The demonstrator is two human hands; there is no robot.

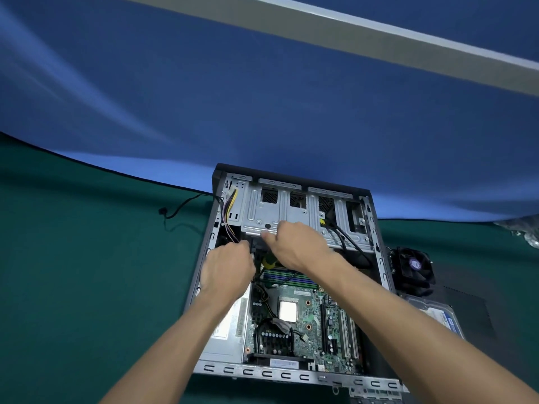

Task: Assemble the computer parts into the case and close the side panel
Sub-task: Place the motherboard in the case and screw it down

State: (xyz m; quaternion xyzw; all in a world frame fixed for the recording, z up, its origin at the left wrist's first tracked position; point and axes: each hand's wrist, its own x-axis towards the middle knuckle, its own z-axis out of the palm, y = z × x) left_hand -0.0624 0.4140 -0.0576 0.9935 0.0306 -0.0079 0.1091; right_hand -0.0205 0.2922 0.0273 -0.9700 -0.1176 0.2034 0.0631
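Both hands reach into the open case point(204, 272) lying on green cloth point(87, 287). The left hand point(226, 268) curls near loose cables; its hold cannot be told. The right hand point(294, 243) fingers the drive cage point(262, 211) edge. The motherboard point(294, 325) sits inside; fan point(411, 266) and hard drive point(437, 316) wait beside the case.

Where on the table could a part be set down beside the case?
Free: the green table left of the case, bordered only by a black cable. Crowded: right of the case, where the cooler fan and hard drive lie.
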